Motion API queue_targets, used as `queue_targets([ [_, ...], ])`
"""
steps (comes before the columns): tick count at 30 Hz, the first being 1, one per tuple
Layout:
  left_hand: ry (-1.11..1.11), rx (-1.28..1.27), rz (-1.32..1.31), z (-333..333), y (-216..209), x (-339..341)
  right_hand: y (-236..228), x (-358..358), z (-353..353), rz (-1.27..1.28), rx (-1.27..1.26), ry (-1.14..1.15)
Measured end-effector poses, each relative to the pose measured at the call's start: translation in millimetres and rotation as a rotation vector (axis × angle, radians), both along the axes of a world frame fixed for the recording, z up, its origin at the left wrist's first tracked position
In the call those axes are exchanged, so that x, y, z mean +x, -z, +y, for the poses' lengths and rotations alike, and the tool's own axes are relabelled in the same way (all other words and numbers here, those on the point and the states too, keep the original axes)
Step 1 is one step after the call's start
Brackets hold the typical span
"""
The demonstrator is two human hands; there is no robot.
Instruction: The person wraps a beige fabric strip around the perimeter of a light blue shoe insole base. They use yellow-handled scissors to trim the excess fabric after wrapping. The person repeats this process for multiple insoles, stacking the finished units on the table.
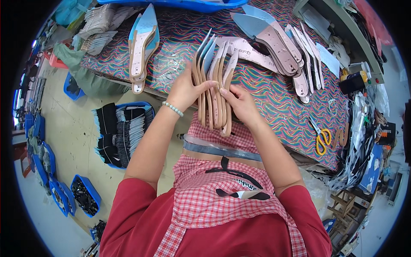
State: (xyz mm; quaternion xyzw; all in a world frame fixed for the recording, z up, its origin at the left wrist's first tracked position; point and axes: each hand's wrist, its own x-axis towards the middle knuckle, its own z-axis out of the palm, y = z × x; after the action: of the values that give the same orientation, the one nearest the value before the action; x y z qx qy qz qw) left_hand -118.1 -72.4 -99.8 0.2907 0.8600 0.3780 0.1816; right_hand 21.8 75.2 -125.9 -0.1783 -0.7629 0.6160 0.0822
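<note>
Between my two hands, at the near edge of the table, is a bunch of several shoe insoles [216,103] standing on edge, with brown sides and pale or light-blue faces. My left hand [188,88] is closed round the left side of the bunch, its thumb lying across the edges. On the right side, my right hand [239,100] pinches the bunch with thumb and fingers. Just beyond lies a flat pale insole piece [252,53] with print on it. A stack of blue-tipped insoles [143,47] rests to the left, and a larger pink and blue stack [278,47] to the right.
Yellow-handled scissors [322,139] lie at the right of the patterned table [282,109]. More white-edged insoles [310,55] and a dark bottle [353,81] are farther right. A blue tray [184,4] borders the far side. On the floor at left stands a crate of black pieces [124,132].
</note>
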Motion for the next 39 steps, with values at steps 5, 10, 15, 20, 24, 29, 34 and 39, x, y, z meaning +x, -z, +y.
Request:
queue_targets([
  [5, 0.122, 0.23, -0.142, -4, 6, 0, -10, -13, -8, 0.126, 0.144, 0.101],
  [10, 0.082, 0.207, -0.174, 6, 10, -2, 3, -40, 10, 0.089, -0.095, 0.139],
  [15, 0.058, 0.35, -0.396, 4, -30, -5, -33, -35, 1, 0.285, 0.142, 0.07],
  [20, 0.074, 0.018, 0.07, 6, 22, -20, -1, -39, 11, 0.039, -0.042, -0.044],
  [24, -0.022, 0.208, 0.049, 2, 40, -23, -13, -32, -6, 0.076, -0.306, -0.008],
  [29, -0.018, 0.274, -0.082, 3, 32, -20, 2, -28, -8, 0.089, -0.239, 0.047],
  [34, 0.018, 0.269, -0.042, 2, 35, -21, 0, -32, -7, 0.08, -0.123, 0.051],
  [39, -0.004, 0.295, -0.104, 5, 30, -17, 7, -31, -3, 0.046, -0.184, 0.056],
])
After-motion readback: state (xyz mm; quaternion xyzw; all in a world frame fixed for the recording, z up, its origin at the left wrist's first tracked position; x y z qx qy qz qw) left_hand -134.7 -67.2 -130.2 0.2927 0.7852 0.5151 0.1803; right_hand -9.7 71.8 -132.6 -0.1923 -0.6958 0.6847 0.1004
